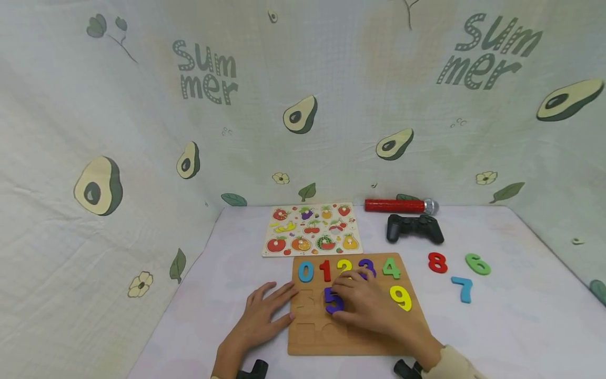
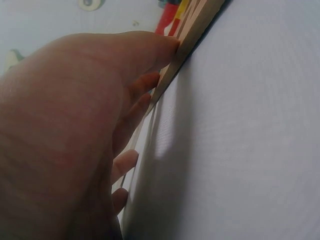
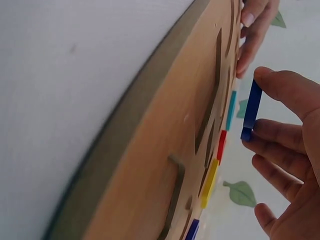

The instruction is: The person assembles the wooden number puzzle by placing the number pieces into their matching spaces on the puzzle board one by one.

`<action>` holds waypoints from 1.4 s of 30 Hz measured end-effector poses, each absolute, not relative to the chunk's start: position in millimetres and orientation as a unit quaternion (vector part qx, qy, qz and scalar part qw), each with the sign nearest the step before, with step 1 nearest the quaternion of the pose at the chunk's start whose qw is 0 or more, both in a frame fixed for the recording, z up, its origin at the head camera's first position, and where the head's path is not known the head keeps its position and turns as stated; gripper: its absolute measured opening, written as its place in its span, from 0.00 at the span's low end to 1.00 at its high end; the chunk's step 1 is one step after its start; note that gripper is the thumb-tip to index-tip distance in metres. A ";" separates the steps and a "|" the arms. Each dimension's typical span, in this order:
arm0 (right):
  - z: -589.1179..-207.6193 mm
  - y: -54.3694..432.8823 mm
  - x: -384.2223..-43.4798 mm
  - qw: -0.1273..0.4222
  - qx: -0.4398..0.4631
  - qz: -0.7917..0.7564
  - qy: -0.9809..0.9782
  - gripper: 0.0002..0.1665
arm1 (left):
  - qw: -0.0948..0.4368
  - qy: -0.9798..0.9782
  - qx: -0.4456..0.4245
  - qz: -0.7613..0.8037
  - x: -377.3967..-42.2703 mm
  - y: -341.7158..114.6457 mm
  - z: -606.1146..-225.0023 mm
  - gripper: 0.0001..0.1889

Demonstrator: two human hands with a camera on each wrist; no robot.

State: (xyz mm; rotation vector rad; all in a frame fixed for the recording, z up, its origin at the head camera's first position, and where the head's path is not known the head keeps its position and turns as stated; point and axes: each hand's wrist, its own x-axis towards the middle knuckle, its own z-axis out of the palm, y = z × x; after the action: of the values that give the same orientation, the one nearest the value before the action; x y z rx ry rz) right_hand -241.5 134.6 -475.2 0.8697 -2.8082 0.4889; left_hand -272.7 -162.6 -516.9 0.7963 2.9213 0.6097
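Note:
A wooden number board (image 1: 331,347) lies in front of me, with the pieces 0 (image 1: 301,271), 1 (image 1: 325,271), 2 (image 1: 344,263), 3, 4 (image 1: 393,270) and yellow 9 (image 1: 407,301) in their recesses. My right hand (image 1: 374,305) pinches a purple-blue number 5 (image 1: 329,296) between thumb and fingertips, over the board's middle row. The right wrist view shows this piece (image 3: 252,107) edge-on, raised off the wood. My left hand (image 1: 260,318) rests at the board's left edge, fingers spread and fingertips touching it. The right hand partly covers the 2 and 3.
To the board's right lie a red 8 (image 1: 437,262), a green 6 (image 1: 478,269) and a blue 7 (image 1: 466,292). Behind it are a fruit puzzle board (image 1: 295,235), a black game controller (image 1: 415,225) and a red microphone (image 1: 395,206). A printed cloth (image 1: 331,158) rises at the back.

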 end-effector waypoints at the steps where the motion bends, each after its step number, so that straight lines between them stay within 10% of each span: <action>1: -475.2 133.3 -241.6 0.082 0.293 0.163 -0.939 0.30 | 0.025 0.945 0.259 0.198 -272.8 -162.7 -516.9 0.32; 42: -479.6 81.0 -265.7 0.046 0.313 0.142 -0.938 0.30 | 0.016 0.941 0.275 0.199 -273.5 -167.1 -517.4 0.31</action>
State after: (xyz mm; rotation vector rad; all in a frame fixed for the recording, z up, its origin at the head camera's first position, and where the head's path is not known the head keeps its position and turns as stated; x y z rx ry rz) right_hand -265.7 81.0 -479.6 0.9547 -2.8639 0.4320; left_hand -273.5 -167.1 -517.4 0.8559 2.9255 0.6176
